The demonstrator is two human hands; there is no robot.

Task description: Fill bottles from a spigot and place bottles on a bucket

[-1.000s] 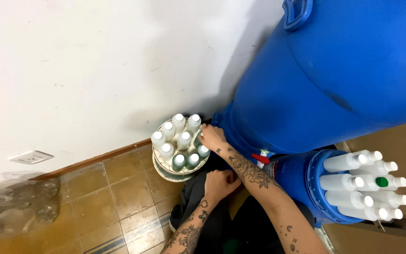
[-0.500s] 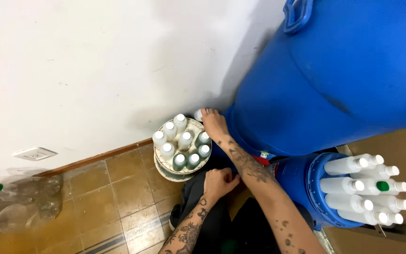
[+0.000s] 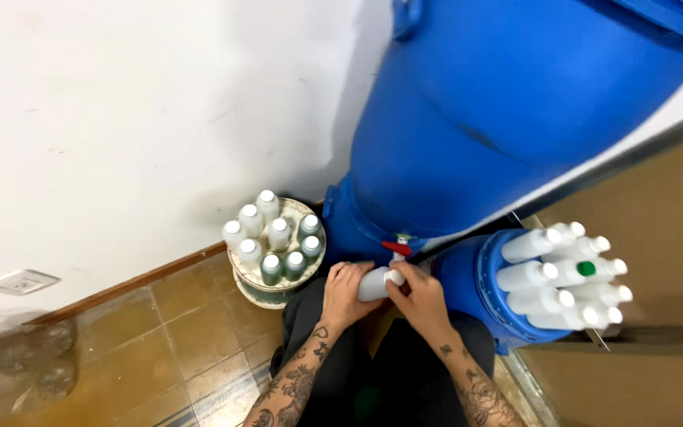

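Holding the small white plastic bottle (image 3: 375, 283) under the red-handled tap (image 3: 396, 247) of the big blue plastic drum (image 3: 499, 134), you have both hands closed on it: your left hand (image 3: 345, 294) wraps the body, your right hand (image 3: 422, 297) pinches near its mouth, just below the spout. Keep the neck lined up squarely under the tap and the bottle steady against your knees, because the opening is narrow and a slight tilt would likely send liquid down the side. Let the left hand carry the weight so the right can guide. Just to your left, the round tray (image 3: 310, 212) of capped white bottles (image 3: 278, 234) stands on the brown tiled floor (image 3: 160, 332); on your right, more capped bottles lie stacked in the blue bucket (image 3: 468, 277).
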